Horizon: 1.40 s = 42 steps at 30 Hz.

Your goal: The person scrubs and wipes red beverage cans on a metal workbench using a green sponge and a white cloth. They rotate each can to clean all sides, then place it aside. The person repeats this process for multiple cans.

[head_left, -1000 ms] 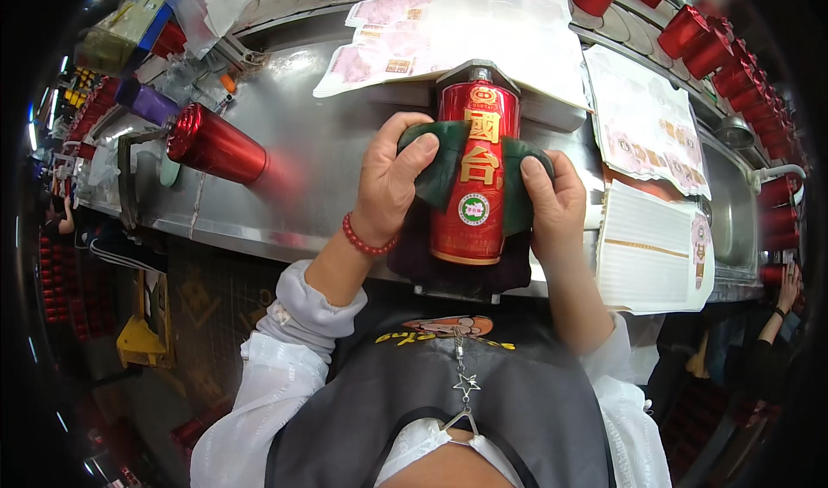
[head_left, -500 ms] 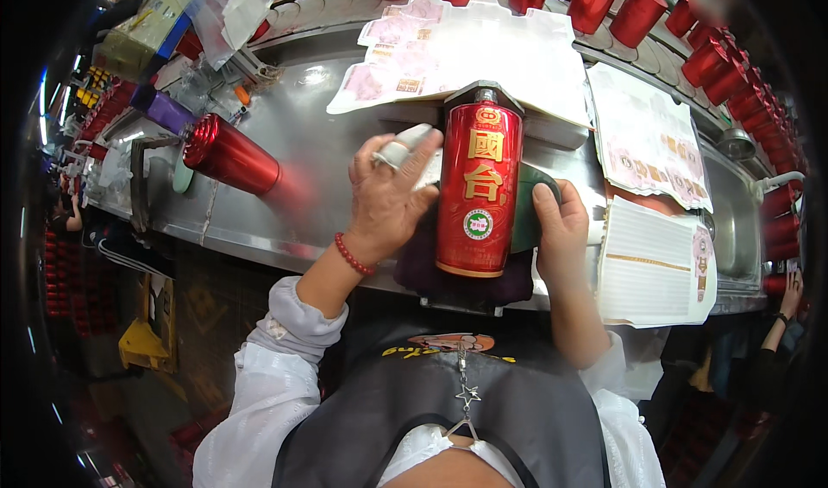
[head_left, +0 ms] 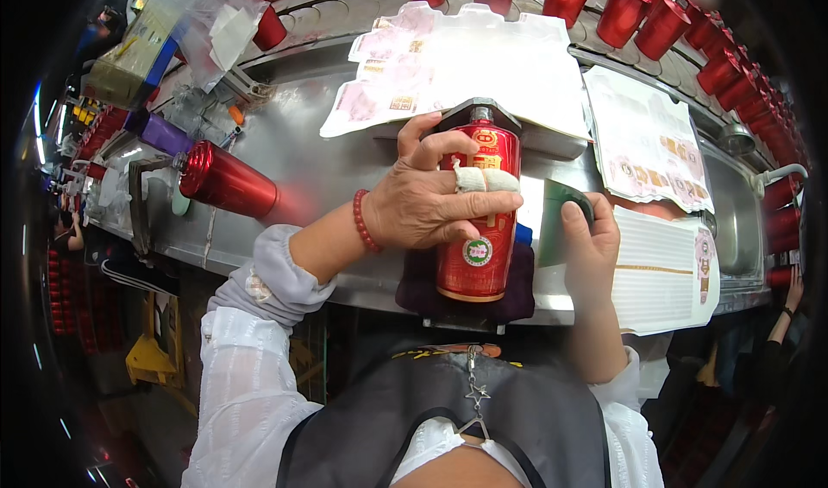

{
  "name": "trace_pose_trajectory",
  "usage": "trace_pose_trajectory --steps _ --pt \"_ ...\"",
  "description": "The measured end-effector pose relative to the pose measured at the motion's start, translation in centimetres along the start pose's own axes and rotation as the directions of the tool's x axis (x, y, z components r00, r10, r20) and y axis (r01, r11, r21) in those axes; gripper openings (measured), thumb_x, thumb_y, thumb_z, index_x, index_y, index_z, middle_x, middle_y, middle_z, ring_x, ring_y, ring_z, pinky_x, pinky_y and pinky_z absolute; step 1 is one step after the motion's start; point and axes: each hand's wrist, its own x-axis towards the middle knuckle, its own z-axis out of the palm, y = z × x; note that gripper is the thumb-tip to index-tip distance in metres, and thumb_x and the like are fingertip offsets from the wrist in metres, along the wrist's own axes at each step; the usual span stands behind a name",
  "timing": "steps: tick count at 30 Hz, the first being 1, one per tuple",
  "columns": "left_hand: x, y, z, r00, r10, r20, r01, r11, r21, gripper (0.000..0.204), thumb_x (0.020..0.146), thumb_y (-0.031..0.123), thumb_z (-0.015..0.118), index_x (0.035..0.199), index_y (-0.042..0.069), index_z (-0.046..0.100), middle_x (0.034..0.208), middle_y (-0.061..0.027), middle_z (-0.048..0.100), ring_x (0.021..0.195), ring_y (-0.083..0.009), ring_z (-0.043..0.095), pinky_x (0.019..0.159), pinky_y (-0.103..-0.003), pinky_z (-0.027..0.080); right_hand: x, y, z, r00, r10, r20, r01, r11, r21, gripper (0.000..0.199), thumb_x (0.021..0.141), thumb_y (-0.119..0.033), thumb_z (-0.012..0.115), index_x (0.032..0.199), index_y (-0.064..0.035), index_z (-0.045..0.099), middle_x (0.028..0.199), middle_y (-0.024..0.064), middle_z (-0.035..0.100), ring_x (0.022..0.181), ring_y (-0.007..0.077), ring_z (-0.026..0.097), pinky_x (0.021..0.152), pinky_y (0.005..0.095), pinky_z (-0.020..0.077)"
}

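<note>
A shiny red bottle with gold lettering and a round green-and-white emblem lies on its back, its neck end pointing away from me against a dark rest. Dark purple cloth is under its near end. Across the bottle's upper side lies my left hand, fingers stretched and spread, one wrapped in a white finger cover. It covers part of the lettering. To the right of the bottle, apart from it, my right hand grips a flat green scraper by its dark edge.
Another red bottle lies at the left on the steel table. Printed label sheets are beyond the rest, with more stacks and white strips at right. Red bottles stand on the curved conveyor. A sink is far right.
My left hand has moved right, from beside the bottle onto its upper side. My right hand has shifted right and slightly nearer with the green scraper, away from the bottle.
</note>
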Motion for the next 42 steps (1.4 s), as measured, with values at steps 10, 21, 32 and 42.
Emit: trace_pose_trajectory --steps 10,21,32,42 --pt "1.5 -2.6 0.8 0.998 -0.067 -0.021 0.067 0.998 -0.019 0.058 0.104 0.065 0.031 0.129 0.032 0.072 0.116 0.0093 0.073 0.125 -0.0207 0.043 0.12 -0.053 0.008 1.2 -0.6 -0.1 1.0 -0.001 -0.017 0.0 0.999 -0.039 0.018 0.101 -0.02 0.068 0.102 -0.0027 0.061 0.085 -0.0024 0.063 0.073 0.0027 0.056 0.063 0.0189 0.0471" --pt "-1.6 2.1 -0.2 0.999 0.023 0.032 -0.02 0.995 -0.1 0.056 0.103 0.065 0.035 0.126 0.032 0.074 0.121 0.0122 0.071 0.127 -0.0194 0.042 0.12 -0.05 0.01 0.4 -0.3 -0.7 0.996 -0.041 0.081 0.055 0.984 -0.171 0.018 0.099 -0.019 0.07 0.102 -0.0021 0.063 0.086 -0.0012 0.066 0.074 0.0046 0.057 0.064 0.022 0.0477" --pt "-5.4 7.4 0.8 0.989 -0.148 -0.021 0.146 0.985 -0.093 0.05 0.104 0.059 0.043 0.128 0.028 0.074 0.13 0.0082 0.067 0.128 -0.0221 0.038 0.119 -0.049 0.013 8.4 -9.0 6.3 0.715 0.119 0.689 0.397 0.742 -0.54 0.019 0.086 -0.016 0.069 0.092 0.0012 0.067 0.075 0.0175 0.066 0.07 0.0366 0.066 0.066 0.0426 0.0528" --pt "-5.3 10.2 0.8 0.801 -0.599 0.001 0.598 0.8 0.044 0.107 0.074 0.049 0.084 0.154 -0.005 0.036 0.12 -0.0111 0.068 0.137 -0.037 0.04 0.115 -0.056 0.016 11.2 -7.7 7.3 0.593 -0.501 0.63 0.761 0.094 -0.642 0.009 0.089 -0.011 0.07 0.095 -0.0045 0.068 0.079 0.0108 0.066 0.068 0.029 0.066 0.066 0.0409 0.053"
